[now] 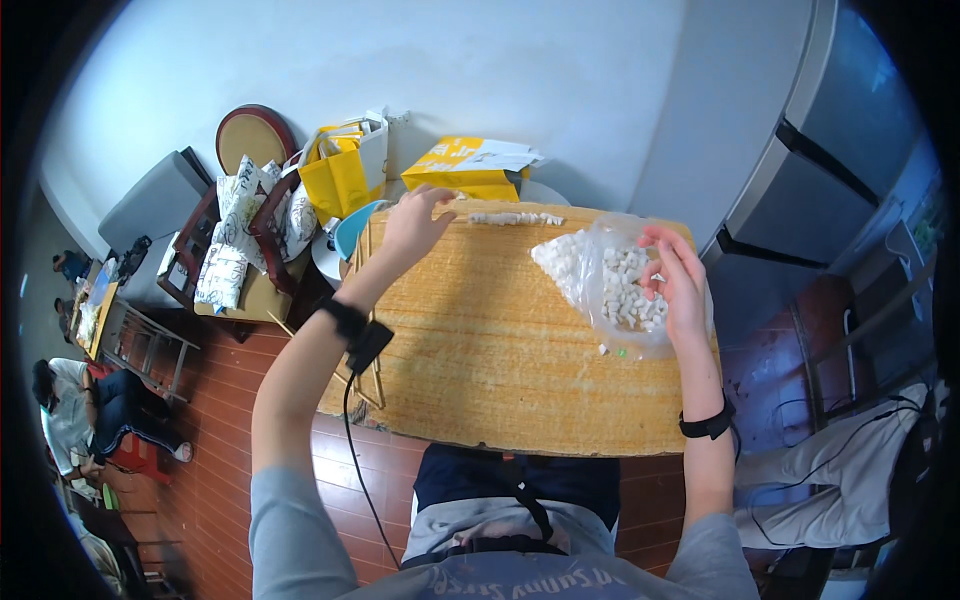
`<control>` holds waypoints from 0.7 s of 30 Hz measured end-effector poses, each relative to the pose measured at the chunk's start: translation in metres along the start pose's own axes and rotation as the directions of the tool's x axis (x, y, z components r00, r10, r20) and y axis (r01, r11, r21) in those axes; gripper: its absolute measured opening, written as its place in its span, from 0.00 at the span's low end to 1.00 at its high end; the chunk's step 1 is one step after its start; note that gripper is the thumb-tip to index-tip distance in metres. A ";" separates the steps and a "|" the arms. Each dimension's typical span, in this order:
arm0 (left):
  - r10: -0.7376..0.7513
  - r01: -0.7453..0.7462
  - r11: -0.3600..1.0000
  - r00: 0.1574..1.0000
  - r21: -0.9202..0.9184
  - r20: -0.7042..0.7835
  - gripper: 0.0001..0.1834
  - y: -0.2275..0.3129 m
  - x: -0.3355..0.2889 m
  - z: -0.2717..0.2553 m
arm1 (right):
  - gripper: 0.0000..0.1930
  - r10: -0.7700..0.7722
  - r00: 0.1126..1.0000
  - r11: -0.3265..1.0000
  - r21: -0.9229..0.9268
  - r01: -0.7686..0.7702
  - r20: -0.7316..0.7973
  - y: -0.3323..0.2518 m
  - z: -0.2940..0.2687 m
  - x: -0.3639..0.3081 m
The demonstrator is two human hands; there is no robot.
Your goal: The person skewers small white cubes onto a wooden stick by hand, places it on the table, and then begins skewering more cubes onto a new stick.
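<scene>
My left hand hovers over the table's far left part, fingers curved and apart from the thumb, with nothing visible between them. Just right of it, a row of small white pieces lies along the far edge. My right hand is above a clear plastic bag at the table's right side. Its fingers are bent and spread, and I make out nothing in them. Small white chunky pieces show in the bag, and a heap of finer white pieces lies against its left side.
The wood-patterned table has thin sticks at its left edge. Yellow-and-white bags stand behind it. A cushioned chair is at left, a grey fridge at right. One person sits far left; another's trousers show at right.
</scene>
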State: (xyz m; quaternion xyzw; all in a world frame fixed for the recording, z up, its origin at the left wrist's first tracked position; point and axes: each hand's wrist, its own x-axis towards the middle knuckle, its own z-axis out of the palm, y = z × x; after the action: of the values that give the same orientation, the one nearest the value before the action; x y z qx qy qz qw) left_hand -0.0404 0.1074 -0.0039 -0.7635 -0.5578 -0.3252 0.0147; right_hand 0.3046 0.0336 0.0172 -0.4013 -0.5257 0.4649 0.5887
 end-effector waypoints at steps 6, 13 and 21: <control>0.129 -0.252 0.627 0.967 -0.737 -0.221 0.06 0.180 -0.122 -0.145 | 0.14 -0.008 1.000 0.999 -0.048 0.008 0.001 -0.006 0.002 -0.004; 0.159 -0.581 -0.106 0.791 -0.807 -0.591 0.03 0.244 -0.141 -0.174 | 0.14 -0.016 1.000 0.992 -0.123 0.017 0.013 0.004 -0.001 0.000; 0.035 -0.305 -0.085 0.950 -0.949 -0.309 0.04 0.240 -0.151 -0.183 | 0.15 -0.006 1.000 0.991 -0.133 0.003 -0.018 0.010 -0.012 0.001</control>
State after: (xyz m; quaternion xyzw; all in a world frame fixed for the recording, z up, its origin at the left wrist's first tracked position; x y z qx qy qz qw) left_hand 0.0537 -0.1809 0.1444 -0.5627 -0.0393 -0.6917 -0.4510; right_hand 0.3155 0.0368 0.0065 -0.4426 -0.5511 0.4238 0.5664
